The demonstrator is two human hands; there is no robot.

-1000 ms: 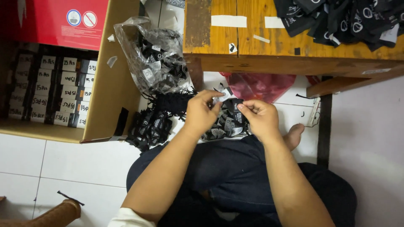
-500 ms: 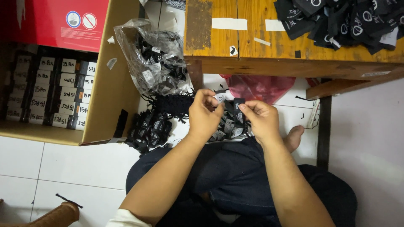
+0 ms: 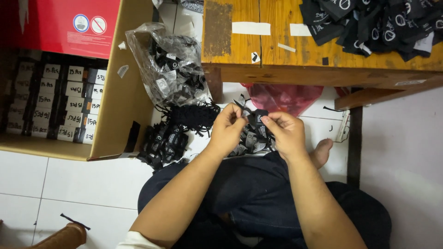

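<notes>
White tiled floor (image 3: 69,184), worn wooden table (image 3: 277,50) above; open cardboard box (image 3: 122,101) at left, even indoor light

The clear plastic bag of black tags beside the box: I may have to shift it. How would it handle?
The clear plastic bag looks crumpled and slack, so probably floppy. Its small fabric tags suggest light weight. Its mouth seems open, so tipping may spill them.

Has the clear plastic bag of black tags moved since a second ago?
No. The clear plastic bag lies in the same spot between the cardboard box and the wooden table's leg.
</notes>
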